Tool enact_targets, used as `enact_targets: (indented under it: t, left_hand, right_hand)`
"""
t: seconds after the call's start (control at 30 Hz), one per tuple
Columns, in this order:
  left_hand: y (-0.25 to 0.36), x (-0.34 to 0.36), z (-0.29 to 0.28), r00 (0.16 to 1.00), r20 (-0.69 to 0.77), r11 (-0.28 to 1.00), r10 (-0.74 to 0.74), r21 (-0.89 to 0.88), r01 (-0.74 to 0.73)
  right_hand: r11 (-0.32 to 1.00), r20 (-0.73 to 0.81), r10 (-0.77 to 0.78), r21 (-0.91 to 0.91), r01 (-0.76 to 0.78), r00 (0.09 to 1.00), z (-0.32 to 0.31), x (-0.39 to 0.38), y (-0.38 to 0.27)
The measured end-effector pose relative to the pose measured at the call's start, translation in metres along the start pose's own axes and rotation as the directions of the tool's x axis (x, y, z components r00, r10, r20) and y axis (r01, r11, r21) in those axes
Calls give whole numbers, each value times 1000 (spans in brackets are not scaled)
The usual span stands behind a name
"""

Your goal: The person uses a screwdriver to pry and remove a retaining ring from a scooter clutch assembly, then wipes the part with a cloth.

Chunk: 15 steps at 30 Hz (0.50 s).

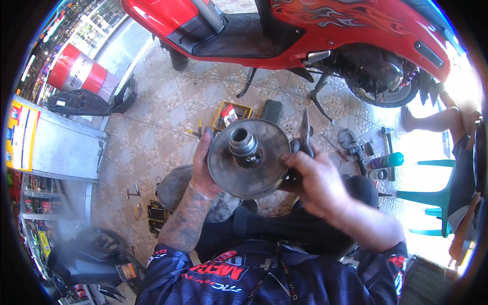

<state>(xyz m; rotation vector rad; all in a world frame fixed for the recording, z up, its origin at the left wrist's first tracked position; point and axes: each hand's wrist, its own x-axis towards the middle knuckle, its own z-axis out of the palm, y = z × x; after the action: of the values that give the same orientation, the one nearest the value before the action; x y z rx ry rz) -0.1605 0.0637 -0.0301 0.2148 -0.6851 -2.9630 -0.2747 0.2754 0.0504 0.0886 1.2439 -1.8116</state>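
I hold a round grey metal scooter pulley (pixel 279 165) in front of me, its broad disc face up and a hollow metal hub standing out of the middle. My left hand (pixel 203 165) grips the disc's left rim, fingers underneath and largely hidden. My right hand (pixel 321 178) is closed at the right rim, thumb against the edge. From between its fingers sticks up a tool with a pointed grey blade (pixel 305 127) and dark rounded handles, perhaps scissors. Behind the pulley on the floor lie a yellow tray (pixel 245 112) with a red and white package and a dark green case (pixel 272 111).
A red scooter (pixel 244 61) stands on the tiled floor ahead. Tools and a spray can (pixel 387 160) lie at right, near a green plastic chair (pixel 429 190) and a seated person (pixel 447 122). At left are a red and white drum (pixel 81 72) and shelves (pixel 40 203).
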Motion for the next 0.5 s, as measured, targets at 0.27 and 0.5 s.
enact_targets:
  t: [0.27, 0.5]
  left_hand:
    - [-3, 8, 7, 990, -100, 993, 103, 60, -98]
    - [-1, -9, -8, 989, -56, 989, 139, -43, -141]
  right_hand:
    - [915, -108, -239, 306, 261, 965, 48, -3, 87]
    - [449, 276, -286, -808, 383, 918, -30, -7, 4]
